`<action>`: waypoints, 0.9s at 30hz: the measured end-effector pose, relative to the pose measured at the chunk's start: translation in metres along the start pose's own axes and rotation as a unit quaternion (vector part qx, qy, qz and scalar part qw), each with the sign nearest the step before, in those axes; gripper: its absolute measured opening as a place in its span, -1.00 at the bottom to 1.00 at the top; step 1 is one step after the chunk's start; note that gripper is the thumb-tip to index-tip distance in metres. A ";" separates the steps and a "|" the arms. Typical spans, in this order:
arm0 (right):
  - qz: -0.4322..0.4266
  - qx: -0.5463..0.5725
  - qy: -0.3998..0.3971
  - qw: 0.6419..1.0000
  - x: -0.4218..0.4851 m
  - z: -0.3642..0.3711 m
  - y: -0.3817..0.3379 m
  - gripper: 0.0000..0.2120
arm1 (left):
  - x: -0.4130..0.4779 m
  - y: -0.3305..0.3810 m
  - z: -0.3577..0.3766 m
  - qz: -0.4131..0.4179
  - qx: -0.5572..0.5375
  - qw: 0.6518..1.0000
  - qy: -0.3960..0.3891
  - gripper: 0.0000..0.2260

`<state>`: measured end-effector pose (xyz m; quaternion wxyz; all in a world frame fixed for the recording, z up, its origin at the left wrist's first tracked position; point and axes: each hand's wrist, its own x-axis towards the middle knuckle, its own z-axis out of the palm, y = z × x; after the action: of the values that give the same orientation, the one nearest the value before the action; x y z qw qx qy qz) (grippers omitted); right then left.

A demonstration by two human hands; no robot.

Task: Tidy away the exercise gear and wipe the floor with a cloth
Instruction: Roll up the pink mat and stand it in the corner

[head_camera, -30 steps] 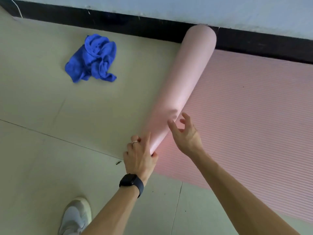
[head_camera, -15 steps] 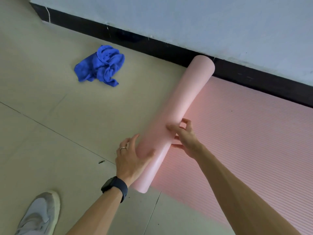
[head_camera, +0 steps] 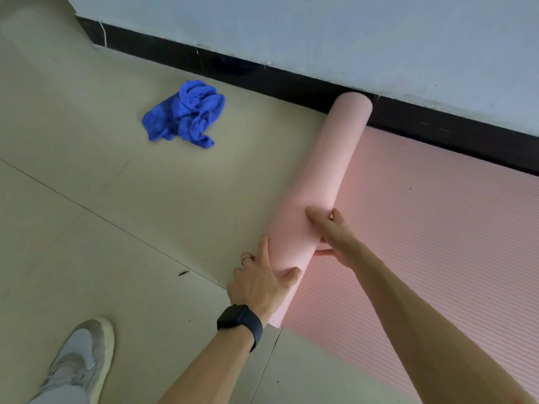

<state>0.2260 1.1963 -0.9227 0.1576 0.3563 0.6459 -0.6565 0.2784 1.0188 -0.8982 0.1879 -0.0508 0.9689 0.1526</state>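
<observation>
A pale blue-grey wall (head_camera: pixel 320 33) fills the top of the frame, slanting down towards the right. Along its foot runs a black skirting board (head_camera: pixel 233 70), scuffed with pale marks, where the wall meets the floor (head_camera: pixel 87 214). At the upper left a thin white cord (head_camera: pixel 102 33) hangs across the skirting. In the lower left corner is a grey and white trainer (head_camera: pixel 78 363), toe pointing up the frame. A small dark speck (head_camera: pixel 183 273) lies left of centre, just beside a thin tile joint. Low in the middle are a black smartwatch (head_camera: pixel 240 319) strapped round a wrist and, above it, a slim silver ring (head_camera: pixel 246 258).
</observation>
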 end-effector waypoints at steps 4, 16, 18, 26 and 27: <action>-0.038 -0.166 0.129 0.977 0.000 0.008 -0.005 -0.09 | -0.002 0.005 0.010 -0.013 0.020 0.999 0.023 -0.19; -0.003 -0.207 0.149 0.967 -0.022 -0.055 0.015 -0.09 | -0.030 0.019 0.027 0.105 -0.102 0.989 0.019 -0.56; 0.011 -0.213 0.144 0.966 -0.028 -0.072 0.023 -0.07 | -0.021 0.023 0.023 0.051 -0.177 0.982 -0.040 -0.42; -0.096 -0.250 0.161 0.950 -0.079 -0.116 0.040 -0.14 | -0.078 0.069 0.048 0.067 0.000 0.998 -0.018 -0.11; -0.105 -0.257 0.147 0.949 -0.085 -0.122 0.040 -0.10 | -0.090 0.075 0.052 0.083 0.040 0.996 0.000 -0.12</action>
<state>0.3439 1.2873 -0.8841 0.0772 0.3264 0.8425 -0.4215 0.3683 1.1104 -0.8887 0.1764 0.0368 0.9751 0.1292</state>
